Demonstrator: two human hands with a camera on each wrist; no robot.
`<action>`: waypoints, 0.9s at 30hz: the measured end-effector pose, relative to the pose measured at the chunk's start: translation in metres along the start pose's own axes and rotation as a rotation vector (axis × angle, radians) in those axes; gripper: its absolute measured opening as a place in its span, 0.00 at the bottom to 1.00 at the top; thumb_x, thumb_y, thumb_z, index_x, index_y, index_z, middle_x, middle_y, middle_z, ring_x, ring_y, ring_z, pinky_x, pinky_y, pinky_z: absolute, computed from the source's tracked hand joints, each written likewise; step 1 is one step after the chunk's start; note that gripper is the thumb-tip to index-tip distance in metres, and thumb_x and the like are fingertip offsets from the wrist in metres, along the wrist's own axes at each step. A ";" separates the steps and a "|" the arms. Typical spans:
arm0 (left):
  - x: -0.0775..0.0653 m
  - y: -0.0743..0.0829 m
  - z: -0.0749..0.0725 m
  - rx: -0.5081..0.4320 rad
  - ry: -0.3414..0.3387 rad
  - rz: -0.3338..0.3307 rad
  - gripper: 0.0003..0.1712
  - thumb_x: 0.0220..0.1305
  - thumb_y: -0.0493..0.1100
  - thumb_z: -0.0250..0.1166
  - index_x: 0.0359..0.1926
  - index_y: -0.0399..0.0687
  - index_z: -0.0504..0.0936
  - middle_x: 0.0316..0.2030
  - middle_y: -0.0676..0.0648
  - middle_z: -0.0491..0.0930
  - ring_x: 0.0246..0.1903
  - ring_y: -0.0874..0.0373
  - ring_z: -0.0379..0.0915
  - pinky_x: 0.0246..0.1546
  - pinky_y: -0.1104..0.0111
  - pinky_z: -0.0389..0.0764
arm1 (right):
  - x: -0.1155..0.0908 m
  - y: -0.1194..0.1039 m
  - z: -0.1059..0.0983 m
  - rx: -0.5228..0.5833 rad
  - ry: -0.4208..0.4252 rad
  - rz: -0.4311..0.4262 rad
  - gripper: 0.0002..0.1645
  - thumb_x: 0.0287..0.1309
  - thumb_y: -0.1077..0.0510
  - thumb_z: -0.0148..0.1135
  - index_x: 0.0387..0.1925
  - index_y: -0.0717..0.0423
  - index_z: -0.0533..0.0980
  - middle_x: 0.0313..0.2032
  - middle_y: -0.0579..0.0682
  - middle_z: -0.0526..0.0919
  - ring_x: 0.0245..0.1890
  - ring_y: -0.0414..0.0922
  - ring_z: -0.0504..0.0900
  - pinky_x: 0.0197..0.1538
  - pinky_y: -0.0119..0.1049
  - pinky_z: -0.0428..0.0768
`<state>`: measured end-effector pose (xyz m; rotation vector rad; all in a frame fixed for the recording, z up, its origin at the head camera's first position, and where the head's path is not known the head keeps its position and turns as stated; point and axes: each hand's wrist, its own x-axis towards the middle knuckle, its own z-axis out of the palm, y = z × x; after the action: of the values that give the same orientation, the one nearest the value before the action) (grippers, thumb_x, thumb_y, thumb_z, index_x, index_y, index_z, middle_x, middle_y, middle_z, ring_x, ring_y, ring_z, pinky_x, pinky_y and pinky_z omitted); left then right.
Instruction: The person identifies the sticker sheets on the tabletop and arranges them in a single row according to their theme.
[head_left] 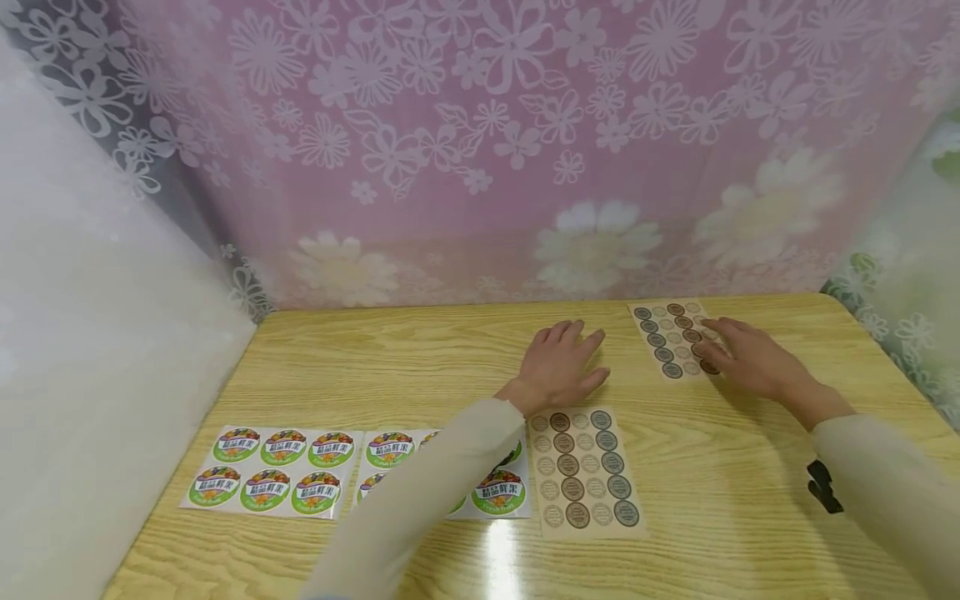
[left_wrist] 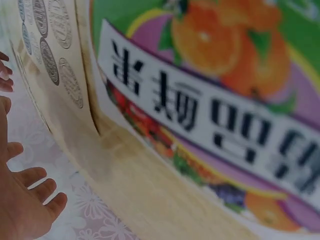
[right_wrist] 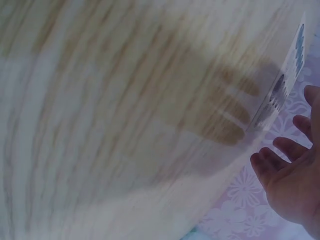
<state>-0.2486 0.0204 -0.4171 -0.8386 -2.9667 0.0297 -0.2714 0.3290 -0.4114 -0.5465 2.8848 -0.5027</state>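
In the head view, my left hand [head_left: 561, 364] hovers over the middle of the table with its fingers spread and nothing in its grasp. Just in front of it lies a beige sheet of round stickers [head_left: 594, 475], in rows of brown, grey and pale. My right hand [head_left: 757, 360] reaches over the right side of a similar sticker sheet [head_left: 660, 340] at the back right, its loosely bent fingers overlapping that edge. From the right wrist, the same hand [right_wrist: 295, 185] shows relaxed fingers with nothing held, the sheet [right_wrist: 275, 90] seen edge-on beyond.
A white sheet of round green fruit stickers [head_left: 288, 472] lies at the front left. More fruit stickers [head_left: 498, 493] lie beside it, partly hidden under my left sleeve [head_left: 427, 492]. Behind the wooden table [head_left: 375, 358] hangs a pink flowered curtain [head_left: 450, 208].
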 end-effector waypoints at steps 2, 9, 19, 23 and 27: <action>0.002 0.001 0.002 0.005 -0.002 0.013 0.34 0.70 0.67 0.38 0.73 0.65 0.55 0.70 0.49 0.55 0.69 0.54 0.50 0.64 0.60 0.57 | 0.001 0.001 0.001 -0.001 -0.003 0.011 0.39 0.73 0.42 0.41 0.69 0.69 0.55 0.65 0.78 0.50 0.62 0.75 0.52 0.56 0.71 0.55; 0.007 0.005 0.007 0.015 -0.046 0.051 0.35 0.70 0.69 0.35 0.74 0.68 0.54 0.72 0.50 0.52 0.70 0.54 0.46 0.66 0.60 0.52 | 0.003 0.003 0.004 -0.007 -0.014 0.029 0.41 0.73 0.40 0.40 0.70 0.69 0.54 0.65 0.78 0.49 0.62 0.76 0.50 0.56 0.71 0.54; 0.007 0.005 0.010 0.059 -0.068 0.078 0.35 0.69 0.70 0.35 0.73 0.69 0.54 0.71 0.52 0.53 0.70 0.55 0.46 0.67 0.60 0.51 | 0.008 0.005 0.017 -0.058 -0.005 -0.036 0.41 0.72 0.42 0.44 0.69 0.71 0.55 0.65 0.77 0.53 0.63 0.73 0.51 0.60 0.67 0.52; 0.005 0.004 0.010 0.048 -0.081 0.071 0.35 0.70 0.69 0.34 0.74 0.68 0.53 0.72 0.51 0.52 0.70 0.55 0.45 0.67 0.60 0.51 | 0.007 0.004 0.022 -0.072 0.013 -0.039 0.40 0.72 0.42 0.45 0.68 0.71 0.57 0.65 0.75 0.54 0.64 0.73 0.51 0.62 0.65 0.50; 0.003 -0.001 0.010 0.038 -0.095 0.057 0.35 0.70 0.69 0.33 0.74 0.68 0.53 0.72 0.51 0.52 0.70 0.54 0.45 0.67 0.60 0.51 | 0.006 -0.002 0.026 -0.096 0.032 -0.063 0.39 0.72 0.42 0.45 0.67 0.70 0.60 0.65 0.74 0.56 0.64 0.72 0.51 0.64 0.63 0.49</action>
<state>-0.2519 0.0210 -0.4272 -0.9431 -3.0184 0.1317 -0.2704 0.3169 -0.4353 -0.6508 2.9428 -0.3870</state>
